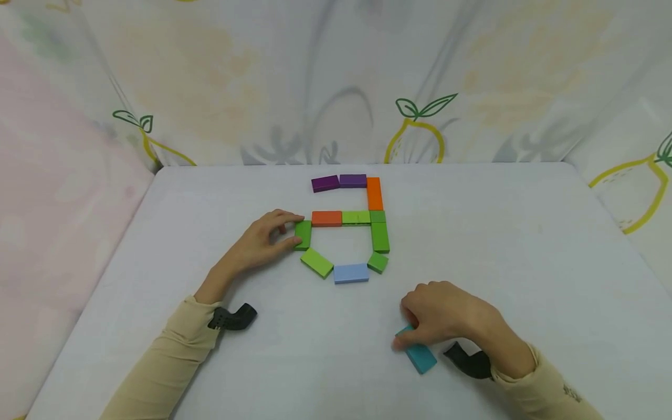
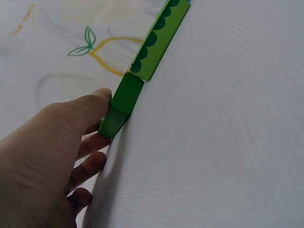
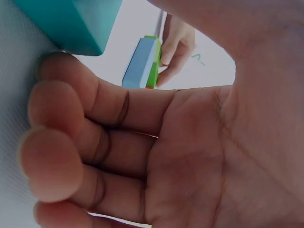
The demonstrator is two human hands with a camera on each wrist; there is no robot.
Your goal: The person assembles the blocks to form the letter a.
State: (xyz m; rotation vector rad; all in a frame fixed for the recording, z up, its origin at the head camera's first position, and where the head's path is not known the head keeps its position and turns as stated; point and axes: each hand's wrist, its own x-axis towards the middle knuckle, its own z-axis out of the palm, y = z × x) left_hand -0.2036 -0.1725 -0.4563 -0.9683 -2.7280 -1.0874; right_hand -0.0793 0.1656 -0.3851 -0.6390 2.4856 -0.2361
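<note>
My left hand holds a green block between thumb and fingers, at the left side of a figure of coloured blocks. A light green block lies slanted just below it, its scalloped dark green side showing in the left wrist view. Nearer the front, my right hand grips a teal block at its far end, thumb along the left edge. From the right wrist, curled fingers show against the tabletop beside the teal block.
The figure also has two purple blocks, an orange block, a red-orange block, several green ones and a light blue block. They lie on a white-covered table, with a lemon-printed cloth behind.
</note>
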